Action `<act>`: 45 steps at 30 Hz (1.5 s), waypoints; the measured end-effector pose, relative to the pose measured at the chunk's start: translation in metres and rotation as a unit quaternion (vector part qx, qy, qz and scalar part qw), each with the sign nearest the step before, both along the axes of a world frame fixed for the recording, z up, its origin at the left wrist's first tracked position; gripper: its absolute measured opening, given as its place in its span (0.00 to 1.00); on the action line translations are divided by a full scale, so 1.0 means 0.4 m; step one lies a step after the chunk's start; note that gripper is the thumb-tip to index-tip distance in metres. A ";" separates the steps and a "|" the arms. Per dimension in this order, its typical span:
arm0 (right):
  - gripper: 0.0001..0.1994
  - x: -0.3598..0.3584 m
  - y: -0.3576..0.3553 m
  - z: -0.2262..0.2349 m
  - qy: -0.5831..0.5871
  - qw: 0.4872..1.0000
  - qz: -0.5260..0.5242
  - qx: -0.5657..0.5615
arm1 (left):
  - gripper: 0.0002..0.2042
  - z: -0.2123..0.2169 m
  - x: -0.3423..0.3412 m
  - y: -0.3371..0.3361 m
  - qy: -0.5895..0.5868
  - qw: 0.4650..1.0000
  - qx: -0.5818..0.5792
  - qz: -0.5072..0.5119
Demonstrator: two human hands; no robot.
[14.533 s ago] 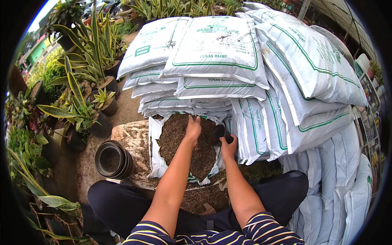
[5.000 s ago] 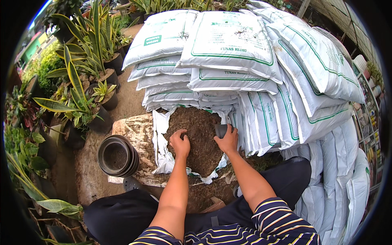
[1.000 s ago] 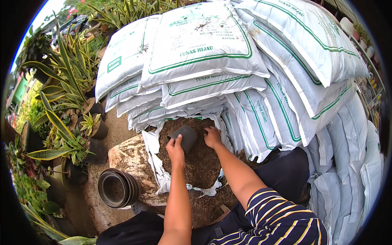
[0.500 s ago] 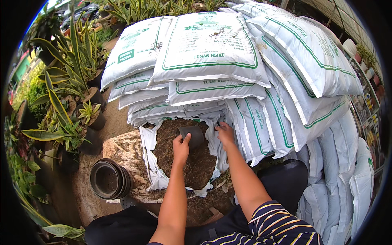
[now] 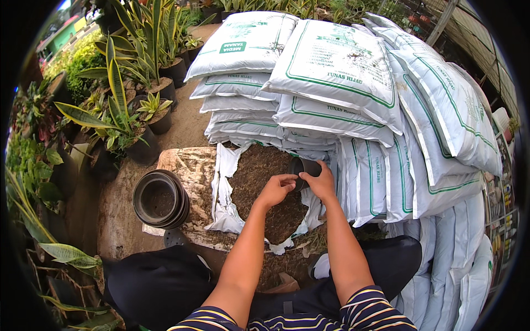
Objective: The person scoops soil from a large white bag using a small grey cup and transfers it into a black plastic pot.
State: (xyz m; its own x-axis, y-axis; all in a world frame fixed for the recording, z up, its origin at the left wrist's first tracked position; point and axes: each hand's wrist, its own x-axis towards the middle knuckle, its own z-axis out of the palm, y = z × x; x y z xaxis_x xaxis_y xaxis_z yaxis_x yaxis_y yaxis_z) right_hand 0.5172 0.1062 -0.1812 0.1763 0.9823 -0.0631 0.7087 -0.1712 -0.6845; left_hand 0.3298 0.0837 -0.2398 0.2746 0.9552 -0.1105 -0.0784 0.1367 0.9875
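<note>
A small black plastic plant pot (image 5: 305,166) is held over the right part of an open white sack. Dark brown potting soil (image 5: 259,182) fills this sack, and its torn white edge (image 5: 225,190) is folded down around the soil. My right hand (image 5: 322,181) grips the pot from the right, with the thumb across its near side. From the left, my left hand (image 5: 277,191) pinches the near left edge of the same pot; its fingertips are partly hard to make out against the dark plastic.
Left of the sack stands a stack of larger black pots (image 5: 160,198) with some soil inside. Full white sacks (image 5: 337,66) with green print are piled behind and to the right. Potted snake plants (image 5: 116,83) line the left side. My dark-trousered knees (image 5: 157,287) flank the work area.
The pot has moved from my left hand's grip to between both hands. My right hand has come off the sack's right edge onto the pot. The view has shifted left.
</note>
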 end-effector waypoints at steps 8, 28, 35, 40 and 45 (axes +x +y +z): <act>0.48 -0.004 -0.005 -0.129 -0.005 0.993 -0.088 0.081 | 0.09 -0.044 -0.111 0.006 0.107 0.937 -0.088 0.321; 0.27 -0.019 -0.149 -0.217 -0.245 0.965 -0.028 -0.089 | 0.11 0.002 -0.039 -0.012 -0.012 0.974 0.016 0.224; 0.10 0.072 -0.134 -0.241 -0.168 0.970 -0.165 -0.061 | 0.13 -0.003 -0.031 -0.008 -0.042 0.978 0.017 0.203; 0.10 0.060 -0.174 -0.221 -0.101 0.949 -0.293 -0.060 | 0.13 -0.017 -0.025 -0.004 -0.037 0.981 0.022 0.189; 0.11 0.061 -0.167 -0.229 -0.063 0.966 -0.251 0.021 | 0.14 -0.045 0.013 -0.023 -0.042 0.990 0.013 0.131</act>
State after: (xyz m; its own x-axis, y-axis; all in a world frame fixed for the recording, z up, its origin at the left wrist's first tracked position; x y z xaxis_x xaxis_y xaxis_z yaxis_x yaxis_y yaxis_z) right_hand 0.5417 0.0395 -0.2727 0.6351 0.7719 0.0285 0.6214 -0.4887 -0.6124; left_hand 0.3352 0.0746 -0.2576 0.0243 0.9971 -0.0717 -0.1894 0.0751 0.9790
